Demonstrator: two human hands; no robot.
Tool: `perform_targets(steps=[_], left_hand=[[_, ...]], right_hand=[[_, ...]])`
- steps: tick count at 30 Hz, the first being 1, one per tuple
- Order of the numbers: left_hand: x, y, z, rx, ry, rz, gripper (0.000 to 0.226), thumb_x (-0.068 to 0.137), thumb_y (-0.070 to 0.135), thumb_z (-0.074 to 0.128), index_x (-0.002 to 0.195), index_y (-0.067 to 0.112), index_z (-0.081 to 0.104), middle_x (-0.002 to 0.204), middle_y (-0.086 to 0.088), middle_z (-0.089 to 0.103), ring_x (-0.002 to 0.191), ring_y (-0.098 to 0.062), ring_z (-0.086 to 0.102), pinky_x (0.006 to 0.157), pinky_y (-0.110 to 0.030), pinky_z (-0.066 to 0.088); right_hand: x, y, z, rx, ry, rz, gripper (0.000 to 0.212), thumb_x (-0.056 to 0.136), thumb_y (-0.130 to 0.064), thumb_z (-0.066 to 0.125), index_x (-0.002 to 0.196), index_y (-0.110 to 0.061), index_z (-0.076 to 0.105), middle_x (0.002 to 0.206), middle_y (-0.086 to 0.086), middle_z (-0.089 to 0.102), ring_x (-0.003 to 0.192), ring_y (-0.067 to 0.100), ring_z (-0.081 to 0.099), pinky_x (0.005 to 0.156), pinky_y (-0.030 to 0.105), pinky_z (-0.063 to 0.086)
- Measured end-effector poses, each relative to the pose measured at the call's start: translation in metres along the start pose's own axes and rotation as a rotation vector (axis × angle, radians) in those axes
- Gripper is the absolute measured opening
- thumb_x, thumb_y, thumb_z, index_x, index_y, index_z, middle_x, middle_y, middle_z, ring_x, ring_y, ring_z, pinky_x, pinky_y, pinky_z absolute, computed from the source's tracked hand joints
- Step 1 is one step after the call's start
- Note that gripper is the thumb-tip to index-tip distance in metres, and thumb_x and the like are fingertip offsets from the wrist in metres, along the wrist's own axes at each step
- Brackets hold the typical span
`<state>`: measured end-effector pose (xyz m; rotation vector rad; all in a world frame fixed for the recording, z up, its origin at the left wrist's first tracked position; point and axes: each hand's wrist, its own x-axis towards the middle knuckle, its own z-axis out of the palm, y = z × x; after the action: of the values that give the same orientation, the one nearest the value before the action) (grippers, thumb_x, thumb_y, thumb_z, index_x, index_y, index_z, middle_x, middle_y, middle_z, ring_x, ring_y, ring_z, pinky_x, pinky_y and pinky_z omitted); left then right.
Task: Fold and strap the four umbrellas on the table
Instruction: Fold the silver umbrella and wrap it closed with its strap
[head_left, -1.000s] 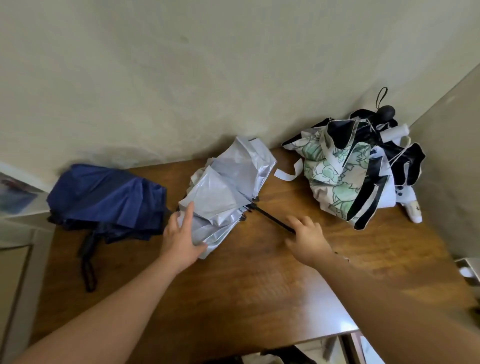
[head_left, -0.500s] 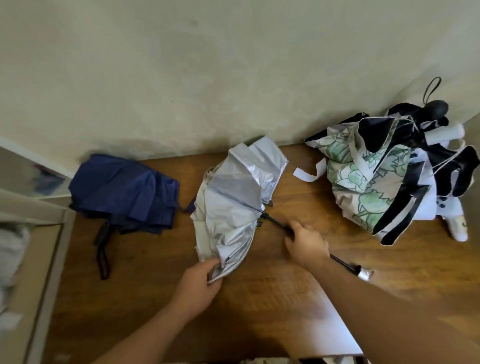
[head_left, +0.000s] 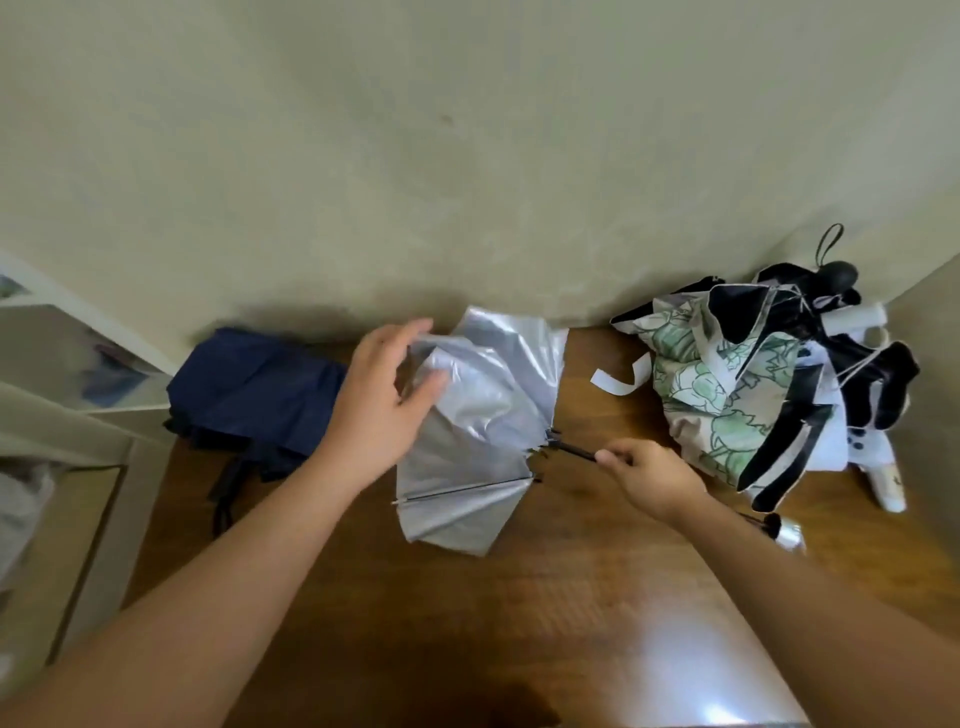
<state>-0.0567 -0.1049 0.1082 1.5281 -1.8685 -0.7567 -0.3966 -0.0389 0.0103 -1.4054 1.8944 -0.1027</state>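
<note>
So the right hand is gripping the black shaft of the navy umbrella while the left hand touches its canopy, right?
Not quite. In the head view the right hand grips the black shaft of the silver umbrella, and the left hand touches that silver canopy. The navy umbrella lies untouched beside it.

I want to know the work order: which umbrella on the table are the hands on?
The silver umbrella in the middle: the left hand touches its canopy, the right hand grips its shaft. The navy umbrella lies untouched.
</note>
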Motion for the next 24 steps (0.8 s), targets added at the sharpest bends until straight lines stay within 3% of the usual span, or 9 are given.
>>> perform_targets(steps=[2,5,10,14,18,21,24], left_hand=[[0.011,0.0,-0.011,-0.05,0.084,-0.083,0.052,0.104,0.039,0.059,0.153,0.034,0.043,0.144,0.009,0.041,0.125,-0.007,0.052,0.101,-0.027,0.047],[-0.001,-0.013,-0.02,-0.146,0.15,-0.294,0.041,0.109,0.042,0.048,0.149,0.032,0.049,0.141,0.004,0.05,0.123,-0.012,0.054,0.101,-0.032,0.045],[-0.063,-0.048,-0.013,-0.353,-0.03,-0.59,0.032,0.11,0.053,0.035,0.125,0.042,0.061,0.127,0.009,0.066,0.124,-0.016,0.06,0.111,-0.045,0.047],[-0.094,-0.048,-0.011,-0.45,-0.184,-0.647,0.036,0.11,0.052,0.034,0.125,0.037,0.062,0.124,0.008,0.067,0.116,-0.013,0.063,0.106,-0.039,0.05],[-0.116,-0.046,-0.007,-0.462,-0.247,-0.659,0.03,0.11,0.051,0.038,0.125,0.039,0.061,0.127,0.009,0.066,0.119,-0.013,0.062,0.107,-0.04,0.051],[-0.129,-0.044,0.0,-0.411,-0.209,-0.699,0.019,0.106,0.045,0.054,0.122,0.036,0.058,0.127,0.009,0.062,0.117,-0.013,0.06,0.1,-0.037,0.052],[-0.143,-0.043,0.009,-0.38,-0.22,-0.827,0.048,0.099,0.024,0.071,0.137,0.029,0.042,0.132,0.006,0.051,0.112,-0.014,0.053,0.084,-0.028,0.048]], right_hand=[[-0.005,-0.005,-0.017,0.044,-0.017,-0.015,0.029,0.105,-0.055,0.049,0.094,-0.035,0.068,0.084,-0.01,0.068,0.08,0.017,0.063,0.071,0.033,0.048],[-0.015,-0.012,-0.036,0.075,-0.002,-0.018,0.034,0.107,-0.051,0.049,0.089,-0.03,0.068,0.071,-0.003,0.064,0.062,0.017,0.057,0.062,0.032,0.041],[-0.033,-0.022,-0.042,0.113,0.026,-0.018,0.036,0.106,-0.051,0.051,0.084,-0.03,0.069,0.067,-0.003,0.062,0.061,0.019,0.056,0.061,0.032,0.043],[-0.049,-0.025,-0.034,0.132,0.057,0.004,0.038,0.1,-0.059,0.058,0.087,-0.026,0.071,0.069,-0.004,0.059,0.063,0.014,0.057,0.059,0.028,0.042],[-0.059,-0.027,-0.025,0.102,0.056,0.005,0.032,0.095,-0.053,0.069,0.09,-0.021,0.072,0.069,-0.004,0.06,0.06,0.012,0.054,0.058,0.029,0.041],[-0.069,-0.031,-0.022,0.12,0.076,0.005,0.026,0.097,-0.05,0.069,0.086,-0.026,0.072,0.068,-0.007,0.061,0.064,0.013,0.056,0.059,0.028,0.042],[-0.079,-0.034,-0.021,0.133,0.075,0.012,0.027,0.1,-0.048,0.065,0.085,-0.026,0.072,0.062,-0.008,0.056,0.06,0.013,0.053,0.06,0.029,0.042]])
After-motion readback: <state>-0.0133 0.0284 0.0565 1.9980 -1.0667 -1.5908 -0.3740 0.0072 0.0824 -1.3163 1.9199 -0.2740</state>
